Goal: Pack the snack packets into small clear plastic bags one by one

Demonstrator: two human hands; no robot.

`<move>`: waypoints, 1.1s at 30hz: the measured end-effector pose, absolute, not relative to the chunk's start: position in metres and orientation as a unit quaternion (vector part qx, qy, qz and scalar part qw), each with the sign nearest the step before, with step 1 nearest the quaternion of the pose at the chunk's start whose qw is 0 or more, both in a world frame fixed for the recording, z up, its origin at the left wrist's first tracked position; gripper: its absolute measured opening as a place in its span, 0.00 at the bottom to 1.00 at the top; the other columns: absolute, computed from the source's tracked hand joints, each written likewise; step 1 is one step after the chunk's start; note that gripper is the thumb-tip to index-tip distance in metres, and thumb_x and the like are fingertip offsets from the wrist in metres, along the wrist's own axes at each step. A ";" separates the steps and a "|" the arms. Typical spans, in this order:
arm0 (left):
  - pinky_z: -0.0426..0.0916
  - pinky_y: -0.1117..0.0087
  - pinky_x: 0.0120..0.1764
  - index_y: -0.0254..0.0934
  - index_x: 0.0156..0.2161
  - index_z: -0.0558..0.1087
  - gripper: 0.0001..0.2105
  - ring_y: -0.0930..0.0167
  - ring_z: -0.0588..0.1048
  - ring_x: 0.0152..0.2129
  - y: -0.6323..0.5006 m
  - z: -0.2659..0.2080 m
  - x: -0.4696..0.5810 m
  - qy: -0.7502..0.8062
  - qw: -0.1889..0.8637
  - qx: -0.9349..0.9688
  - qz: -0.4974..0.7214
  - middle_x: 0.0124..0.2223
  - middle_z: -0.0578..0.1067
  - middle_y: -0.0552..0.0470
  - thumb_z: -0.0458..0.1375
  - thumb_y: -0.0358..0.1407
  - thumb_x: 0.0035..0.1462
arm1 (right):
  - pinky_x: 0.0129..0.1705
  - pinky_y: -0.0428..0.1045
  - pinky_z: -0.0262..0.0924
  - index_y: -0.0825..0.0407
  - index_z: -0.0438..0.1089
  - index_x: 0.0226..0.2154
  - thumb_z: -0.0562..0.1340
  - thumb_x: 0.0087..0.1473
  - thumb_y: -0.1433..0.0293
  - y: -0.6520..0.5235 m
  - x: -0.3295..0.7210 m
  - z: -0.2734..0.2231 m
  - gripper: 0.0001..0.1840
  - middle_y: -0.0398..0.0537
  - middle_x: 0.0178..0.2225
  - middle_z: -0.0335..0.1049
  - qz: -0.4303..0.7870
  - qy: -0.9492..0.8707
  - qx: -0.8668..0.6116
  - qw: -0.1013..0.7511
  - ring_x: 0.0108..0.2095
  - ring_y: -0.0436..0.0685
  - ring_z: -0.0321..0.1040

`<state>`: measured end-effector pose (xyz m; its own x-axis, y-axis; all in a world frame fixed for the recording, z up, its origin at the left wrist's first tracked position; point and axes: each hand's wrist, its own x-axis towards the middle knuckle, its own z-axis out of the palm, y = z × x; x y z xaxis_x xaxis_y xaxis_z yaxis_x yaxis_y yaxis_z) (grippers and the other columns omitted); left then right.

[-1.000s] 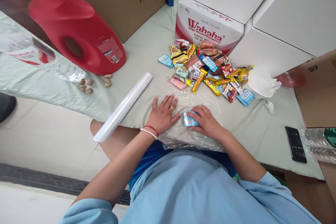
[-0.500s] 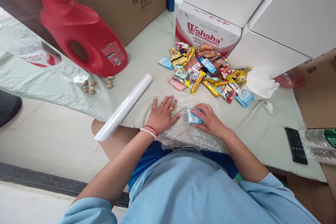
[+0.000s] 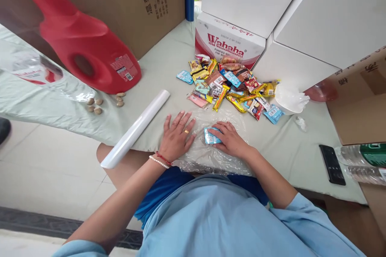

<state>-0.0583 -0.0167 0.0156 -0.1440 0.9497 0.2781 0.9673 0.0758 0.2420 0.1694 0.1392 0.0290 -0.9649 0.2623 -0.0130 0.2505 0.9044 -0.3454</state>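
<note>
My left hand (image 3: 176, 138) lies flat with its fingers spread, at the left edge of a sheet of clear plastic wrap (image 3: 208, 158). It holds nothing. On the same sheet, my right hand (image 3: 229, 139) has its fingers closed over a small blue snack packet (image 3: 210, 136), whose right part is hidden under them. Left of my left hand is a white roll (image 3: 137, 128), one end reaching over the cloth's edge above my thigh. Beyond both hands lies a pile of wrapped snacks (image 3: 215, 79) in many colours.
A Wahaba-style red and white "Wahaha" carton (image 3: 229, 42) stands behind the snacks. A white bowl (image 3: 288, 98) holds crumpled plastic. Leftward are a red jug (image 3: 99, 44), a clear bottle (image 3: 39, 73) and several brown nuts (image 3: 98, 110). A black phone (image 3: 332, 164) lies at right beside plastic bottles (image 3: 362, 154).
The view has swung slightly, so the whole scene sits further left. My hands keep nearly the same places on the plastic wrap, the right still on the blue packet.
</note>
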 end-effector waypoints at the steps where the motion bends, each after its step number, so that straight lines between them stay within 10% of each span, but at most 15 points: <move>1: 0.36 0.42 0.73 0.42 0.65 0.68 0.23 0.59 0.50 0.74 -0.023 0.017 -0.057 -0.712 0.024 -0.676 -0.191 0.72 0.62 0.45 0.49 0.38 0.68 | 0.70 0.75 0.41 0.45 0.58 0.70 0.65 0.64 0.60 0.140 0.171 0.032 0.36 0.59 0.69 0.58 0.178 -0.975 -0.132 0.019 0.71 0.71 0.48; 12: 0.47 0.46 0.72 0.40 0.62 0.67 0.27 0.61 0.60 0.70 -0.087 0.007 -0.075 -0.564 -0.176 -0.777 -0.217 0.71 0.65 0.44 0.54 0.25 0.56 | 0.67 0.67 0.58 0.46 0.58 0.69 0.67 0.60 0.51 0.105 0.279 0.049 0.41 0.61 0.67 0.59 0.284 -0.949 -0.126 0.052 0.67 0.69 0.57; 16: 0.52 0.47 0.70 0.42 0.46 0.76 0.07 0.62 0.70 0.63 -0.079 -0.001 -0.070 -0.589 -0.166 -0.743 -0.269 0.65 0.73 0.46 0.56 0.35 0.66 | 0.66 0.68 0.59 0.44 0.69 0.58 0.61 0.68 0.67 0.090 0.290 0.030 0.17 0.55 0.60 0.70 0.269 -0.946 -0.150 0.098 0.62 0.65 0.66; 21: 0.66 0.56 0.62 0.41 0.44 0.77 0.09 0.66 0.78 0.52 -0.064 0.008 -0.075 -0.605 -0.186 -0.689 -0.354 0.52 0.81 0.48 0.53 0.36 0.70 | 0.50 0.55 0.70 0.46 0.73 0.47 0.57 0.70 0.69 0.119 0.263 0.059 0.10 0.49 0.41 0.78 0.368 -0.905 -0.168 0.132 0.45 0.57 0.74; 33: 0.66 0.45 0.57 0.36 0.43 0.76 0.09 0.54 0.73 0.52 -0.029 0.001 -0.082 -0.777 0.057 -0.506 -0.371 0.51 0.76 0.38 0.59 0.39 0.63 | 0.28 0.46 0.49 0.53 0.75 0.39 0.59 0.63 0.60 0.180 0.208 0.035 0.15 0.39 0.22 0.65 0.364 -0.847 -0.386 0.032 0.24 0.51 0.59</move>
